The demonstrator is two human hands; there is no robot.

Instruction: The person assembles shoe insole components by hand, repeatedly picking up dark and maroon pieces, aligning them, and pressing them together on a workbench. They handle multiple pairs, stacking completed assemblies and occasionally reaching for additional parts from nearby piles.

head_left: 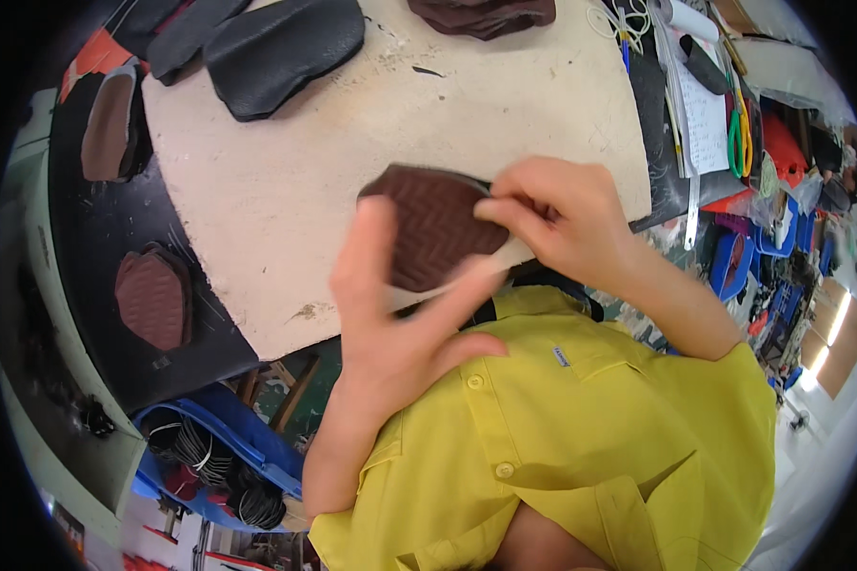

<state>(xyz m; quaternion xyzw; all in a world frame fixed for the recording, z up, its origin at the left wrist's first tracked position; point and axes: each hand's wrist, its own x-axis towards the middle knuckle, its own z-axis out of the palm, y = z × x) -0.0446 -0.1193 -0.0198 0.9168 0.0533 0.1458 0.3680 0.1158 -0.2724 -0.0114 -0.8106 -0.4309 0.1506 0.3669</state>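
Observation:
A dark brown leather-like piece [436,228] with a zigzag pattern is held above the pale board [276,219], near its front edge. My right hand [567,219] pinches the piece's right edge between thumb and fingers. My left hand [390,324] has its fingers spread, slightly blurred, over the left and lower edges of the piece. I cannot tell how firmly those fingers touch it. A stack of similar brown patterned pieces [154,297] lies on the black tabletop to the left.
Black pieces [281,52] lie at the far left of the board, more dark brown ones [486,14] at the far edge. A brown-lined piece [111,128] is on the left. Right: green- and yellow-handled scissors [739,138], metal ruler [692,209], papers. A blue bin [224,423] stands below left.

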